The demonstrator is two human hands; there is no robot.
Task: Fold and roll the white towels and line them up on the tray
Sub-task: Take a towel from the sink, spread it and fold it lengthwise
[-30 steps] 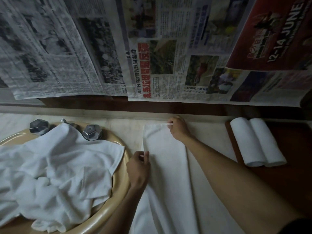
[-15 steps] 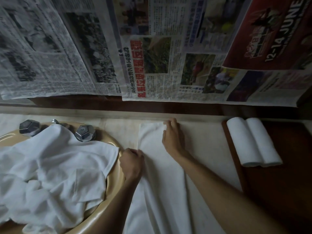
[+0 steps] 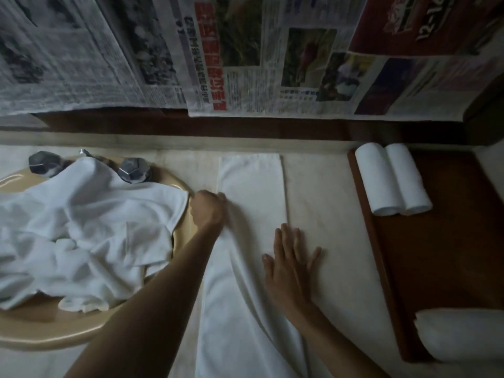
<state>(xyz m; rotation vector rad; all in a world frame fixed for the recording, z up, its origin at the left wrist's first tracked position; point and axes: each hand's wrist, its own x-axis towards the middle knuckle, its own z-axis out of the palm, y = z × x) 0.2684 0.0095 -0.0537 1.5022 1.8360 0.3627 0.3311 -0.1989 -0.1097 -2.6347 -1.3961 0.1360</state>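
Towels, white and crumpled (image 3: 81,236), fill the beige basin (image 3: 54,339) at left. Beside it a folded towel strip (image 3: 251,241) lies along the pale counter (image 3: 327,214); the left hand (image 3: 208,211) pinches its left edge, the right hand (image 3: 290,263) presses it with straight, spread fingers. Two rolled towels (image 3: 392,181) sit touching on the wooden tray (image 3: 436,255).

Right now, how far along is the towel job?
Done: two rolled white towels lie side by side on the dark wooden tray; a third white roll shows at its near end. In hand: a long folded white towel on the counter, left hand pinching its edge, right hand flat on it. Left: roll it, then the heap of loose white towels in the beige basin.
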